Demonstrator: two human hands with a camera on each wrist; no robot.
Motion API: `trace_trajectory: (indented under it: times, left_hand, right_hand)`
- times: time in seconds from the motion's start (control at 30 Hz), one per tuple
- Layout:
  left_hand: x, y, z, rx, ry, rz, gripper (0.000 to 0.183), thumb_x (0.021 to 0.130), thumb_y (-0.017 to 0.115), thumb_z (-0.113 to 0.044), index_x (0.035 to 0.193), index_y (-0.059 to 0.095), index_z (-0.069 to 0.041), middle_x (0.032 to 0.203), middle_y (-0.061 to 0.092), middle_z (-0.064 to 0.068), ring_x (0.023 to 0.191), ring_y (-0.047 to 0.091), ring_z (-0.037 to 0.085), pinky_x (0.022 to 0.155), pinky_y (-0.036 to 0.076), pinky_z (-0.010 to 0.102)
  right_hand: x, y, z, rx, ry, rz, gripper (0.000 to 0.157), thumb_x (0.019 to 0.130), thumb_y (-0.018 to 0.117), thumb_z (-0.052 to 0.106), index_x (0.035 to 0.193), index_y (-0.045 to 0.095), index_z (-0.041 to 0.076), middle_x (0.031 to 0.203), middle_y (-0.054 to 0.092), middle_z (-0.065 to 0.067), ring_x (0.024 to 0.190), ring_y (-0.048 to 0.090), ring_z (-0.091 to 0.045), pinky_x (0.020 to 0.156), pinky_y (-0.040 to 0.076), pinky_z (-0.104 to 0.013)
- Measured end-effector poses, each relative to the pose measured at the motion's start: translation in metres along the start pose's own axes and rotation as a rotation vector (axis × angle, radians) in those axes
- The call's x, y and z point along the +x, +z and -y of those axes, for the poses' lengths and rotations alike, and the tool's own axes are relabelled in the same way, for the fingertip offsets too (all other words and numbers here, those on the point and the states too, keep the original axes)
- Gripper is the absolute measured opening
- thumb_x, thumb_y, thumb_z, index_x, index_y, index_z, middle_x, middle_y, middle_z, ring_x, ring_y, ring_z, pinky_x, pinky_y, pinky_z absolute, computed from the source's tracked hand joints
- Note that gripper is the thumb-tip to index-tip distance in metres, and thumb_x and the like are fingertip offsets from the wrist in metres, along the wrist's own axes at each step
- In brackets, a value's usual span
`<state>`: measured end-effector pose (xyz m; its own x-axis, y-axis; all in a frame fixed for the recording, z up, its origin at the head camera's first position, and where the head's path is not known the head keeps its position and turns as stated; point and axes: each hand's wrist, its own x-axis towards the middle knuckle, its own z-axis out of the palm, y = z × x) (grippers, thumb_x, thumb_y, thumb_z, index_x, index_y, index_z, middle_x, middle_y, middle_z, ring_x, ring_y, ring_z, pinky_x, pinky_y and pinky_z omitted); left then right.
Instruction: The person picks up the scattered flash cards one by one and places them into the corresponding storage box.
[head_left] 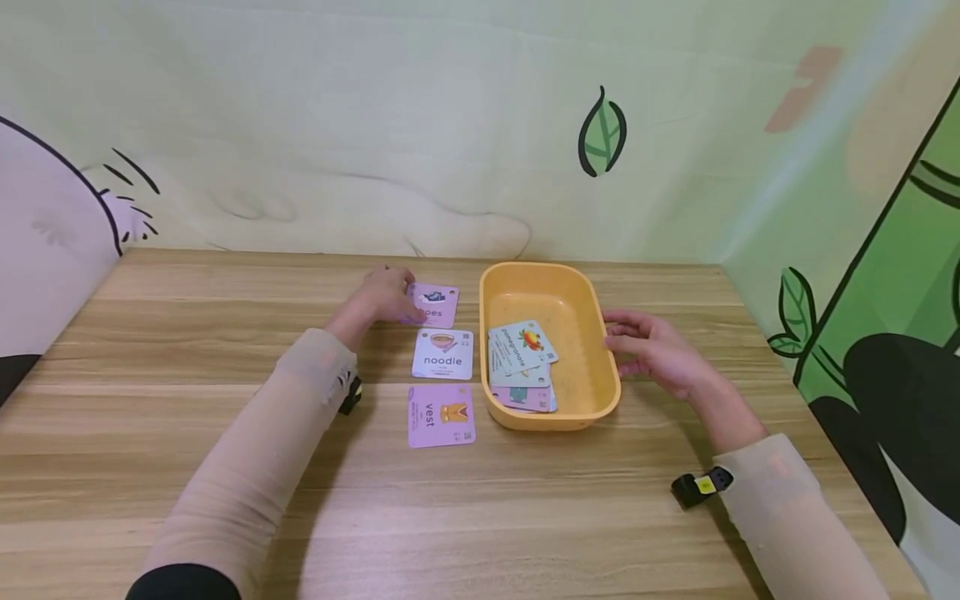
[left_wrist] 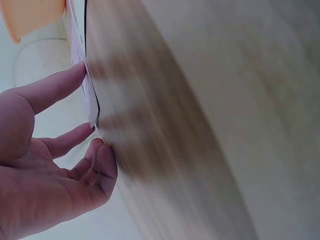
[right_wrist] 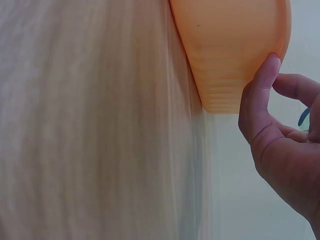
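My left hand (head_left: pixel 384 293) is at the left edge of a purple word card (head_left: pixel 442 308) with a blue picture, its label partly covered. Thumb and a finger pinch this card by its edge in the left wrist view, low over the table. Nearer me lie a white "noodle" card (head_left: pixel 442 354) and a purple "vest" card (head_left: pixel 441 415). To their right stands a yellow-orange plastic tray (head_left: pixel 603 367). Inside it, several cards overlap, a "pomegranate" card (head_left: pixel 517 343) on top. Against the tray's right side rest the loosely bent fingers of my right hand (head_left: pixel 656 346).
The wood-grain table (head_left: pixel 420 517) reaches back to a pale cloth backdrop (head_left: pixel 337 125) with printed leaves. Green and black printed panels (head_left: pixel 900 333) border the right side. A small black device (head_left: pixel 701 486) is strapped at the right wrist.
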<state>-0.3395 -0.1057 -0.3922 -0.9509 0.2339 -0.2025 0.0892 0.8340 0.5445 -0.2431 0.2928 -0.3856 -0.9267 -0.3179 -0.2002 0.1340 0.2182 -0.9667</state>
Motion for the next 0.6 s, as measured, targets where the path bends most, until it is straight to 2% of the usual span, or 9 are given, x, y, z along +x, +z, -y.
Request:
trace_trajectory:
  times: [0.27,0.6]
  left_hand:
    - [-0.0004,0.0007,0.0022,-0.084,0.000,-0.034,0.076,0.079,0.087,-0.012,0.141,0.047,0.006,0.127,0.053,0.023,0.117,0.050,0.038,0.108,0.040,0.051]
    - [-0.0012,-0.0005,0.0048,-0.172,0.015,-0.027,0.074,0.080,0.084,-0.004,0.141,0.042,0.006,0.129,0.055,0.025,0.117,0.053,0.039,0.108,0.042,0.049]
  right_hand:
    - [0.0000,-0.0003,-0.0008,-0.013,-0.004,0.004,0.058,0.104,0.056,0.008,0.153,0.031,-0.010,0.125,0.051,-0.022,0.096,0.064,-0.016,0.075,0.061,-0.032]
    - [0.0004,-0.0012,-0.0028,-0.003,-0.010,0.009,0.058,0.104,0.056,0.007,0.153,0.030,-0.011,0.127,0.050,-0.025,0.097,0.064,-0.017,0.075,0.061,-0.032]
